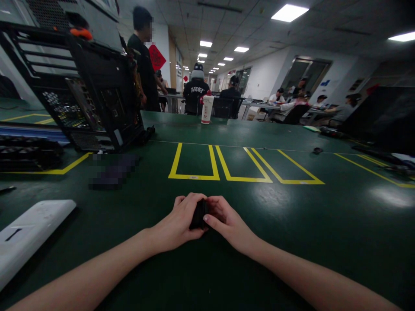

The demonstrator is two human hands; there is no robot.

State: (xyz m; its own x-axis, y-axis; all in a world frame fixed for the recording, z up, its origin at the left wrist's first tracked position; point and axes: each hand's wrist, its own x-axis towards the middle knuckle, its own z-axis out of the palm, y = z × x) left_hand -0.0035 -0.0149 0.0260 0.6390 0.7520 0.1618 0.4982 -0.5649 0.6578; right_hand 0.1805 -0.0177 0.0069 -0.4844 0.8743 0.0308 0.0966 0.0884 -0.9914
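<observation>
Between my two hands is a small black block-shaped object (198,214), just above or on the green table (207,276); its exact kind is hidden by my fingers. My left hand (181,218) wraps around its left side, thumb low and fingers over the top. From the other side my right hand (228,222) grips it, with the thumb on its near face and the fingers curled behind. Both hands are closed on the same object, in front of yellow tape outlines (194,177) on the table.
An open black computer case (100,95) stands at the left, near a blurred dark flat item (115,172). A white panel (35,233) lies at the lower left. Farther back are a cup (206,110) and a small black round part (317,150). Several people sit or stand beyond.
</observation>
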